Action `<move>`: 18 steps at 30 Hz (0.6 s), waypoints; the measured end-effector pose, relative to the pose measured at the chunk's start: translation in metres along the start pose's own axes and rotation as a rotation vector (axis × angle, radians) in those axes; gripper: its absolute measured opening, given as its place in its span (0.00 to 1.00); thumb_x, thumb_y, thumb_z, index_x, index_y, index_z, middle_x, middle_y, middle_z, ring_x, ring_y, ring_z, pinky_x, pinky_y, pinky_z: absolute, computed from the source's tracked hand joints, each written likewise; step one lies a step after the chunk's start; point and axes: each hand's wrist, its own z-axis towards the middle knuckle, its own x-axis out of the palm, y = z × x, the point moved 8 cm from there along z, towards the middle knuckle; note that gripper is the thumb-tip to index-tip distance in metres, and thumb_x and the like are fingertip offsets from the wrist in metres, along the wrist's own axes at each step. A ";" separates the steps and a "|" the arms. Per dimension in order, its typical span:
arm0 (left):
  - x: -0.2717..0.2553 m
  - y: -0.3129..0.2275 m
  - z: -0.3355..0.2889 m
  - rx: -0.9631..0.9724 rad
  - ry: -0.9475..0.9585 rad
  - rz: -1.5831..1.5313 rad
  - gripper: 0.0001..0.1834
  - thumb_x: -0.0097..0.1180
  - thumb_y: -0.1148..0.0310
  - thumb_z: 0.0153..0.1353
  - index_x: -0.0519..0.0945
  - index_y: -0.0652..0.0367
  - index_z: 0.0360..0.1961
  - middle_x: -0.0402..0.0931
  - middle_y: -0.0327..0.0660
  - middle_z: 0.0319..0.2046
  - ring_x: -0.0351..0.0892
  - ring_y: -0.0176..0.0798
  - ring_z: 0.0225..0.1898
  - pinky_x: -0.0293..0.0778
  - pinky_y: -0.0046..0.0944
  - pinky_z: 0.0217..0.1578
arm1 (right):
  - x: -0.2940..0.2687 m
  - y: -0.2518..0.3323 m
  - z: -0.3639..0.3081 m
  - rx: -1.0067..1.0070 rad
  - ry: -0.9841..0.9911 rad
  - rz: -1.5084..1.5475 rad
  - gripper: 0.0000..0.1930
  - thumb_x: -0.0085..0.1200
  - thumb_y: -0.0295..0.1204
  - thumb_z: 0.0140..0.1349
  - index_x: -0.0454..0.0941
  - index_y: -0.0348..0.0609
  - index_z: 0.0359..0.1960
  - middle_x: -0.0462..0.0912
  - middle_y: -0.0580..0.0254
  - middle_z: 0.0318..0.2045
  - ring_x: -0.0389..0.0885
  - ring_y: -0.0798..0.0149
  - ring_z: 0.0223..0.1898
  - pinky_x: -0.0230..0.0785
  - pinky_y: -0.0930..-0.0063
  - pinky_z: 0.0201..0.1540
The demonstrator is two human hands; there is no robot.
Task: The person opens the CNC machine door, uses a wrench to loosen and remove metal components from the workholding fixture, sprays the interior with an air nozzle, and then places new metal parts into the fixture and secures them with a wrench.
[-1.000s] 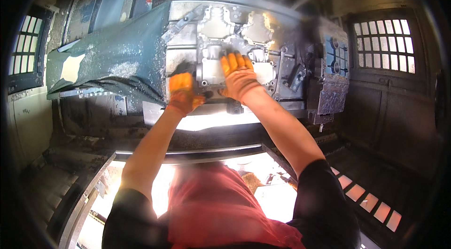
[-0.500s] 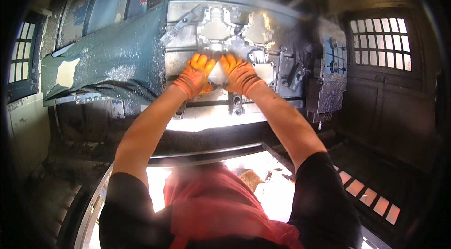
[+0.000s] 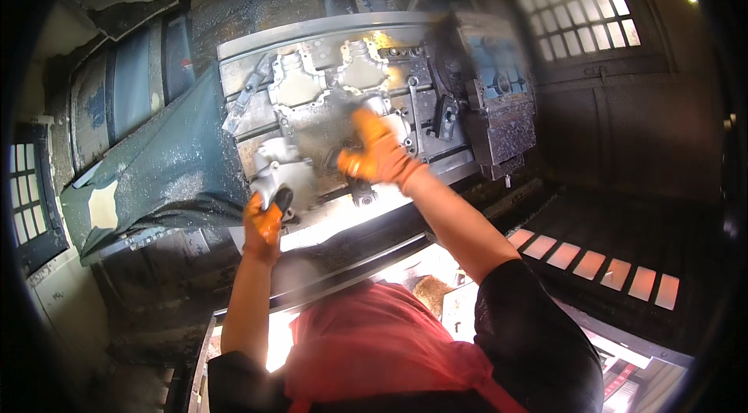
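I wear orange gloves on both hands. My left hand [image 3: 262,224] grips the lower edge of a silver metal casting [image 3: 287,173], tilted and slightly blurred at the front left of the machine table [image 3: 238,72]. Thumb and fingers apart, my right hand [image 3: 378,154] reaches over the table's middle with nothing visible in it. Just beyond its fingers, partly covered, sits another casting [image 3: 399,126]. Two flat castings lie in the back row, one on the left [image 3: 298,86] and one on the right [image 3: 363,70].
A clamp bar [image 3: 249,90] lies at the table's left. More clamps [image 3: 446,117] stand at the right, before a dark fixture block [image 3: 499,113]. A wet blue-green sheet [image 3: 171,156] drapes over the left side. A door sill [image 3: 335,280] runs between me and the table.
Both hands were together at the front middle. My left hand has moved left and nearer with a casting, while my right hand has separated and opened. The view has turned.
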 end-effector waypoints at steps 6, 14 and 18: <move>-0.055 -0.091 -0.040 1.003 -0.190 1.616 0.13 0.64 0.77 0.45 0.77 0.67 0.34 0.74 0.47 0.30 0.76 0.46 0.31 0.75 0.42 0.35 | -0.015 -0.119 -0.012 1.009 0.208 -0.490 0.61 0.60 0.68 0.46 0.39 0.55 0.75 0.46 0.47 0.74 0.44 0.44 0.74 0.45 0.46 0.71; -0.203 -0.082 -0.055 0.367 -0.344 0.623 0.11 0.59 0.72 0.54 0.78 0.64 0.39 0.76 0.45 0.25 0.77 0.43 0.27 0.74 0.41 0.31 | -0.015 -0.099 -0.007 0.923 -0.069 -0.314 0.57 0.64 0.62 0.42 0.49 0.53 0.72 0.59 0.48 0.66 0.57 0.43 0.67 0.60 0.49 0.64; -0.222 -0.028 -0.076 0.019 -0.442 -0.181 0.08 0.57 0.70 0.58 0.76 0.63 0.35 0.76 0.44 0.27 0.76 0.45 0.26 0.73 0.42 0.30 | -0.069 -0.059 -0.045 0.867 -0.179 -0.585 0.56 0.65 0.58 0.40 0.52 0.52 0.70 0.60 0.48 0.65 0.59 0.43 0.66 0.59 0.48 0.63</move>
